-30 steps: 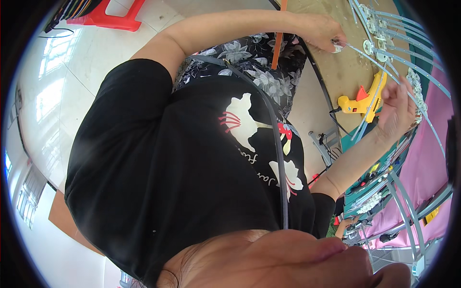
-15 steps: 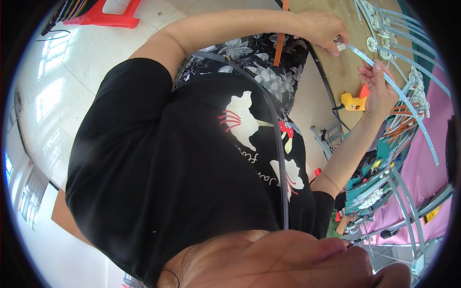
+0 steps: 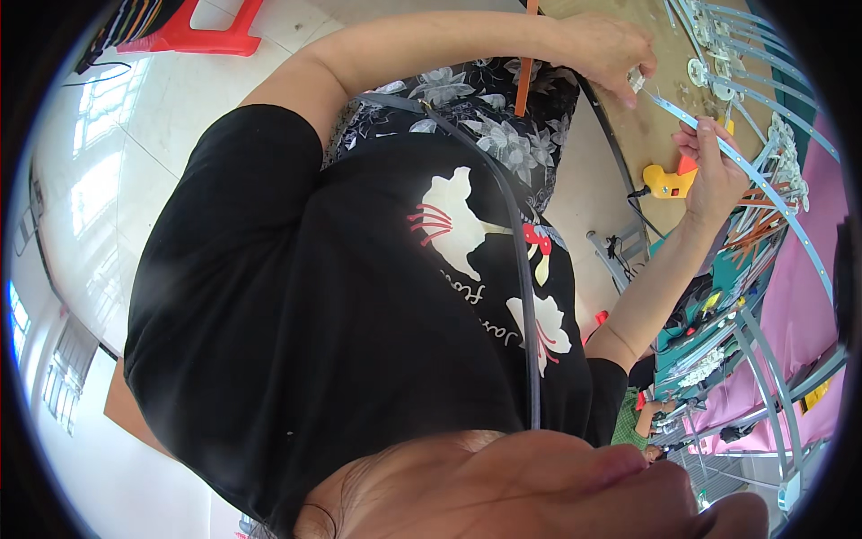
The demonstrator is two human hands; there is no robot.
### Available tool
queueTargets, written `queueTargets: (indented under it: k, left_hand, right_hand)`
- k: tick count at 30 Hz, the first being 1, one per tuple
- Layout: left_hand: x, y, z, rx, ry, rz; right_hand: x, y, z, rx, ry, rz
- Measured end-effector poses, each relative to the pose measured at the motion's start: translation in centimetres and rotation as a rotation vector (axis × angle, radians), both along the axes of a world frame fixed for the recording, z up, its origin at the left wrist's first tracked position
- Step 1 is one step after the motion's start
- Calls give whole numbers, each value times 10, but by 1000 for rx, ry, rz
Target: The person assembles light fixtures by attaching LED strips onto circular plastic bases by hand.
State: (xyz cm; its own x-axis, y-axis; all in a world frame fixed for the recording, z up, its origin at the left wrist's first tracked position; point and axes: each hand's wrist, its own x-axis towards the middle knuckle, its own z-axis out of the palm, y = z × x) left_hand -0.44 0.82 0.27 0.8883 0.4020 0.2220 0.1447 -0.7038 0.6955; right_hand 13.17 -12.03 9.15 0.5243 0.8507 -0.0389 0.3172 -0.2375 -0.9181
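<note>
My left hand (image 3: 615,58) is closed, its fingertips pinching a small whitish piece (image 3: 637,81) whose kind I cannot make out. My right hand (image 3: 716,175) grips a long, narrow, light-blue strip (image 3: 772,195) dotted along its length. The strip bends in a shallow curve, and its near end stops a short way from the piece in my left hand. Thin pale strands show at that end. Just beside my right hand, a yellow glue gun (image 3: 664,182) with an orange-red part lies on the brown tabletop (image 3: 628,135), partly hidden by the hand.
Several similar light-blue strips with white round parts (image 3: 723,88) lie beyond my hands. White pieces (image 3: 786,148) and brown sticks (image 3: 763,225) are heaped on the right, near pink cloth (image 3: 795,305). A red stool (image 3: 238,40) stands at the upper left. Another person's arm (image 3: 648,418) shows farther off.
The whitish piece in my left hand and the strip's end have come apart, leaving a small gap. My right hand has shifted slightly, still gripping the strip.
</note>
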Motion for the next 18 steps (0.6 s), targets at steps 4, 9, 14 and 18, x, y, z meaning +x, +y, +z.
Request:
queueTargets:
  k: [4,9,14,18]
  left_hand:
    - [-3,3,1,-68,-11,-75]
    - [-6,7,-2,-241,9,-68]
    - [-11,18,0,-164,-216,-268]
    - [-14,17,0,-262,-238,-316]
  right_hand:
    - [-1,-1,-3,-8,2,-1]
    - [-3,2,-7,-15,9,19]
    - [-7,1,-9,-2,15,41]
    - [-10,0,-12,2,11,53]
